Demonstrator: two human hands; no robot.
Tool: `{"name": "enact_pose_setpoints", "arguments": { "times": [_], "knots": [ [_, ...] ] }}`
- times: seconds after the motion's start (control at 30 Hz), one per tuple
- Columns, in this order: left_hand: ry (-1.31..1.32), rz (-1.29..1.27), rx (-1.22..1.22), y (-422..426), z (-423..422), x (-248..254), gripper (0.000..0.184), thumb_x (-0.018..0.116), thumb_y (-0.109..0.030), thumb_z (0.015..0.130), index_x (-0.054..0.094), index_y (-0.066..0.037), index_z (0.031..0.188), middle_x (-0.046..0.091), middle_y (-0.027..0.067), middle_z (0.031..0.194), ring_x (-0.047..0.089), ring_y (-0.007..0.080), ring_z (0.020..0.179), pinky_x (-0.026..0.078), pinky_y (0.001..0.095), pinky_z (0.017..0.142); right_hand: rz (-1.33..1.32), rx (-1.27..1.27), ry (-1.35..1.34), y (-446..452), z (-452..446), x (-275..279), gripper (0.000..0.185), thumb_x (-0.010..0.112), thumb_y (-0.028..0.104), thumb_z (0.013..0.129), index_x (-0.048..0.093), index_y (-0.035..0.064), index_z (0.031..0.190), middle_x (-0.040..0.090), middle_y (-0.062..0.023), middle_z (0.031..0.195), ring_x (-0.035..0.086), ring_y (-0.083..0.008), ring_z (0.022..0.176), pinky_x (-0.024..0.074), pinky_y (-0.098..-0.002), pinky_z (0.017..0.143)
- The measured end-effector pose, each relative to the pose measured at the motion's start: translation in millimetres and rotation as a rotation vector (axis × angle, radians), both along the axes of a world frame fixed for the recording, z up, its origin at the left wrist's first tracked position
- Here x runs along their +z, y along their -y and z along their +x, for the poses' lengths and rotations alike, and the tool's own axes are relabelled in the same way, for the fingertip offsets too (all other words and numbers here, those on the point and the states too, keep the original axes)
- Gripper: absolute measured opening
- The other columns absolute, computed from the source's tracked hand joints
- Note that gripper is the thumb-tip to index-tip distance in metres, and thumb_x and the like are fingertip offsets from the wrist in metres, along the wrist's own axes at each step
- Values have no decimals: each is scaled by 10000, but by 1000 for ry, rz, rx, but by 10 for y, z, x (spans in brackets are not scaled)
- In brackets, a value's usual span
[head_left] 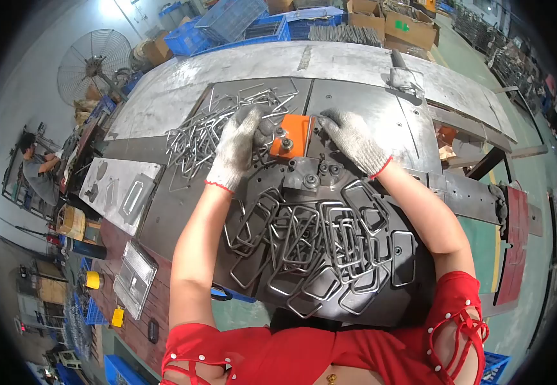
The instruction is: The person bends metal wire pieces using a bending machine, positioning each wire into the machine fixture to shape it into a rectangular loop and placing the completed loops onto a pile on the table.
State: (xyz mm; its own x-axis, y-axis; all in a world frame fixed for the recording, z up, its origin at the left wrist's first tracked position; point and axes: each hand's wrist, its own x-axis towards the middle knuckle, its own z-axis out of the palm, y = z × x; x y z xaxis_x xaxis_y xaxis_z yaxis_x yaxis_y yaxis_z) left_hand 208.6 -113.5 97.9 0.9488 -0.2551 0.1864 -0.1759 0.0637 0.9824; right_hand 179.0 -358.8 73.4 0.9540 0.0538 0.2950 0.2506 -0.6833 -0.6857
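My left hand, in a white knit glove with dark fingertips, is curled closed at the left side of an orange block. What its fingers hold is hidden. My right hand, gloved the same way, has its fingers bent together just right of the block; anything in them is too small to make out. Bolts sit on the orange block, and a bolted dark metal fixture lies just in front of it. Left of my left hand is a heap of bent metal wire pieces. Closer to my body lies a pile of rectangular wire frames.
Metal plates form the bench top. Blue crates and cardboard boxes stand beyond its far edge. At left are a reddish table, a yellow tape roll, a large fan and a person working.
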Motion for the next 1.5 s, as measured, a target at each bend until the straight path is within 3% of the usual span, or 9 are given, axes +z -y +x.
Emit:
{"name": "enact_pose_setpoints", "arguments": {
  "times": [0.13,0.47,0.8,0.97,1.13,1.23,1.33,1.43,1.5],
  "knots": [
    [27,12,-14,-23,26,-36,290,559,-282,1010,665,-47,1142,568,-23,767,490,55,652,397,206,598,-329,-127,256,116,-31,-70,296,523,245,971,669,47,1136,669,-204,1039,640,-397,977,510,-476,857],
    [-16,-19,-24,104,-118,128,289,572,-311,997,667,-77,1139,601,-16,813,532,67,693,420,222,604,-767,104,138,330,-28,57,435,554,120,897,605,150,1328,639,-110,1219,595,-294,1164,465,-429,995],
    [26,0,-71,259,-45,133,305,565,-338,1013,668,-80,1137,606,-24,819,537,56,684,433,213,612,-864,143,172,331,1,-97,354,517,159,937,641,129,1268,640,-89,1270,616,-302,1132,507,-435,952],
    [710,555,-66,416,-86,273,255,613,-34,886,622,8,1137,647,184,1097,627,381,1028,508,401,894,-848,125,222,355,54,-212,331,553,202,928,662,146,1236,626,-90,1287,632,-288,1096,509,-439,902],
    [1188,638,-55,572,9,59,267,611,7,862,630,-2,1129,645,187,1105,622,384,1047,511,402,906,-833,115,218,342,39,-201,341,539,187,930,656,146,1248,631,-92,1283,632,-294,1097,506,-441,916],
    [1070,761,-88,543,-41,-17,256,615,5,857,638,-5,1112,644,183,1079,621,376,1028,514,401,889,-845,116,192,345,16,-184,362,520,172,934,640,142,1275,635,-87,1286,632,-302,1105,515,-443,928],
    [149,353,-142,615,-169,71,249,634,-9,854,645,-9,1103,643,175,1068,623,368,1008,518,401,858,-830,125,216,355,21,-213,365,520,162,930,637,137,1275,635,-93,1280,636,-307,1089,517,-442,920],
    [1085,750,-18,572,4,-135,233,635,-20,870,645,-13,1103,640,162,1077,627,335,996,517,382,848,-824,128,222,376,32,-210,368,524,154,924,633,130,1275,636,-100,1268,638,-310,1074,518,-439,917],
    [1182,765,-2,541,56,-190,228,626,-10,878,643,-10,1106,637,157,1081,630,323,990,521,378,836,-824,125,232,373,36,-232,369,531,156,920,631,125,1274,639,-101,1257,639,-311,1065,520,-435,915]
  ]
}}
